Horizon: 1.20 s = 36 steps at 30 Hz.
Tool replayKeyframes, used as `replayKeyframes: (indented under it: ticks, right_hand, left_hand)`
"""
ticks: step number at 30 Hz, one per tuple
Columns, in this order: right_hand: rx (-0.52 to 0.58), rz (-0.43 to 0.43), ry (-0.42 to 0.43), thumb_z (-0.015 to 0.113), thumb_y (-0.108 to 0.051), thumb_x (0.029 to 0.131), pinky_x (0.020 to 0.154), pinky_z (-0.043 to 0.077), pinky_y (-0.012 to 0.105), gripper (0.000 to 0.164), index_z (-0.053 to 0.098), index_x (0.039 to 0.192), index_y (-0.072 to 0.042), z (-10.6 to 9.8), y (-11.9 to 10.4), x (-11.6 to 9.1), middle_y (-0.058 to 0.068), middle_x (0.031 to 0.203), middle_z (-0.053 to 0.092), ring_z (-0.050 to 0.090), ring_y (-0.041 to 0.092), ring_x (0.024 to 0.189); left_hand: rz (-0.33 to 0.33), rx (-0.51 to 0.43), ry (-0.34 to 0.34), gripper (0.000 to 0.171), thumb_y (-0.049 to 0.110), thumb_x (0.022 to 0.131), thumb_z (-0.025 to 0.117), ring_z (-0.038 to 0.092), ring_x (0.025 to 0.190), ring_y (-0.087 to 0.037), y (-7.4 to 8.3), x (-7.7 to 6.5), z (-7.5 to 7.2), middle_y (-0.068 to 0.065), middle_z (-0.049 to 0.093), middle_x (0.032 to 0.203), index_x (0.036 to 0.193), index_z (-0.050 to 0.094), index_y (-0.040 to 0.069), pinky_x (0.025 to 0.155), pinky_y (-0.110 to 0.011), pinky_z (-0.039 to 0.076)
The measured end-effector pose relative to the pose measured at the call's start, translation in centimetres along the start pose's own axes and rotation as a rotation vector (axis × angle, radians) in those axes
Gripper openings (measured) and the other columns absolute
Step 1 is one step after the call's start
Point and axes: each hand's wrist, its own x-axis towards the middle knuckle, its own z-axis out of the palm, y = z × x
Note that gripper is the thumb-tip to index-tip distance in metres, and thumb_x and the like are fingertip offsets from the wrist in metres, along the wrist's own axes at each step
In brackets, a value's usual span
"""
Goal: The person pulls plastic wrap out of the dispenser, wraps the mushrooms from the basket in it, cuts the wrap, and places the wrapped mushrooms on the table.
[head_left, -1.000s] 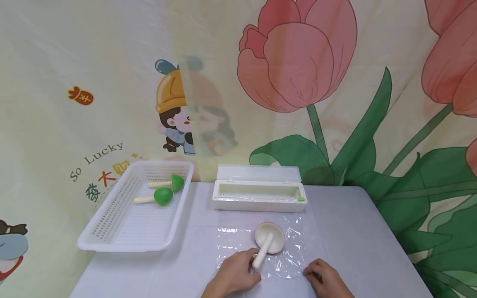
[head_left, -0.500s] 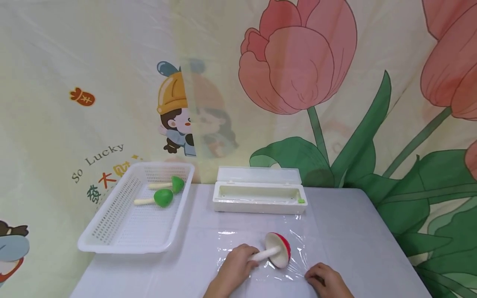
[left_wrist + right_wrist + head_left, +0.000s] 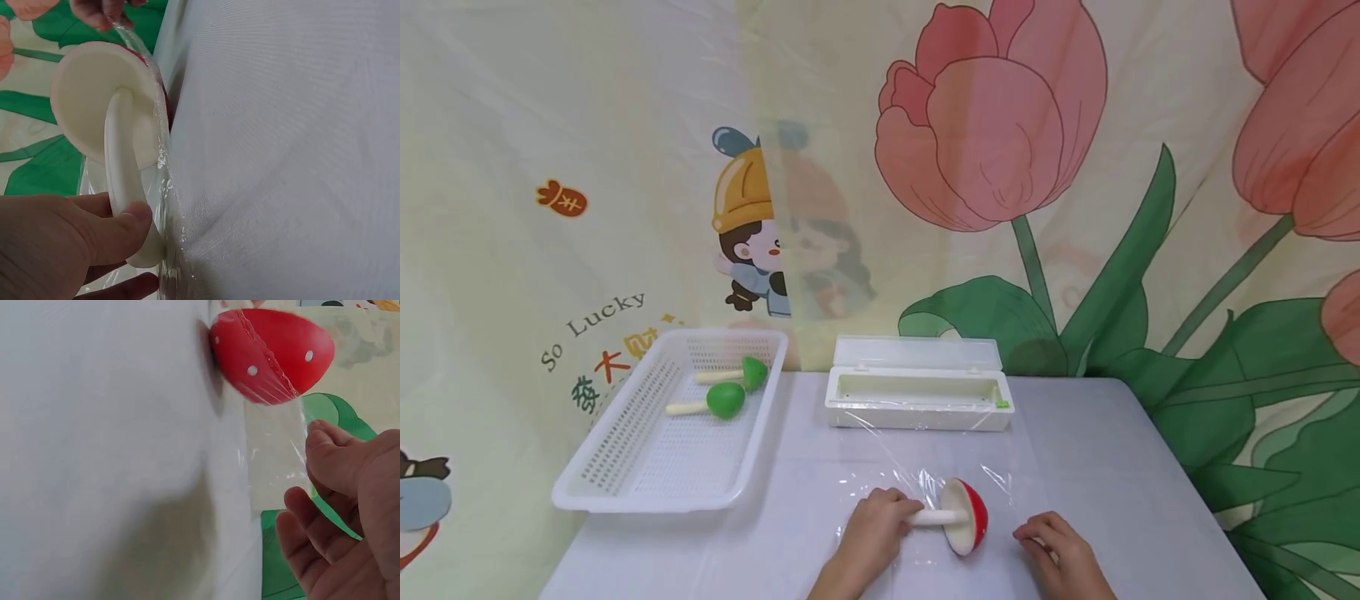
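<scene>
A toy mushroom [image 3: 973,518] with a white-spotted red cap and white stem lies tilted on its side near the table's front. My left hand [image 3: 874,532] pinches its stem; the left wrist view shows the thumb on the stem [image 3: 122,156]. Clear cling film [image 3: 917,477] spreads under the mushroom toward the long white box. Part of the film lies over the cap [image 3: 272,356] in the right wrist view. To the right of the cap, my right hand [image 3: 1062,552] pinches the film's edge between thumb and finger, apart from the mushroom.
Behind the film stands a white cling film dispenser [image 3: 919,418] with its lid raised and a small green slider. A white perforated basket [image 3: 692,475] at the left holds two green-capped toy mushrooms [image 3: 726,401]. A printed cloth [image 3: 820,67] hangs behind the table [image 3: 1120,467].
My left hand has tipped the mushroom from stem toward me to stem pointing left, the red cap now facing right. The film has lifted and bunched near the cap; the right hand has shifted slightly.
</scene>
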Motion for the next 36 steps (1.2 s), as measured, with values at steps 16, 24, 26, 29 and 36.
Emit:
replayKeyframes:
  ticks: [16, 24, 26, 29, 36]
  right_hand:
    - [0.071, -0.380, 0.283, 0.083, 0.015, 0.072, 0.065, 0.052, 0.012, 0.037, 0.077, 0.089, -0.017, 1.6, -2.0, 3.4, -0.014, 0.091, 0.052, 0.051, -0.003, 0.079]
    - [0.089, -0.397, 0.311, 0.084, 0.013, 0.073, 0.057, 0.050, 0.014, 0.046, 0.072, 0.111, -0.010, 3.1, -3.2, 4.5, -0.009, 0.085, 0.057, 0.052, -0.003, 0.075]
    - [0.092, -0.399, 0.346, 0.084, 0.016, 0.071, 0.058, 0.052, 0.015, 0.051, 0.069, 0.115, -0.005, 3.5, -3.4, 4.4, -0.007, 0.084, 0.057, 0.054, -0.001, 0.076]
    - [0.120, -0.362, 0.363, 0.084, 0.016, 0.071, 0.062, 0.055, 0.017, 0.052, 0.067, 0.117, -0.003, 4.0, -3.8, 4.1, -0.008, 0.086, 0.059, 0.059, 0.001, 0.077]
    - [0.185, -0.421, 0.350, 0.082, 0.011, 0.077, 0.071, 0.057, 0.017, 0.039, 0.072, 0.109, -0.008, 4.4, -4.1, 4.0, -0.008, 0.095, 0.068, 0.065, 0.004, 0.084]
  left_hand:
    - [0.100, 0.068, 0.011, 0.033, 0.014, 0.084, 0.079, 0.060, 0.086, -0.013, -0.6, -0.3, 0.3, 0.006, 0.070, 0.095, 0.114, 0.078, 0.029, 0.067, -0.024, 0.044]
    - [0.103, 0.066, 0.028, 0.032, 0.016, 0.086, 0.078, 0.060, 0.085, -0.013, -0.7, -0.6, 0.6, 0.007, 0.071, 0.095, 0.115, 0.077, 0.029, 0.068, -0.024, 0.045]
    - [0.096, 0.068, 0.021, 0.033, 0.016, 0.086, 0.078, 0.060, 0.085, -0.012, -0.6, -0.8, 0.7, 0.007, 0.071, 0.095, 0.116, 0.077, 0.028, 0.068, -0.024, 0.045]
    - [0.106, 0.078, 0.018, 0.034, 0.014, 0.086, 0.078, 0.060, 0.086, -0.012, -0.6, -1.0, 0.7, 0.006, 0.071, 0.096, 0.118, 0.077, 0.026, 0.068, -0.023, 0.045]
    - [0.130, 0.079, -0.020, 0.042, 0.014, 0.085, 0.080, 0.066, 0.095, -0.015, -0.8, -0.7, 0.2, 0.004, 0.073, 0.104, 0.126, 0.073, 0.020, 0.077, -0.028, 0.052]
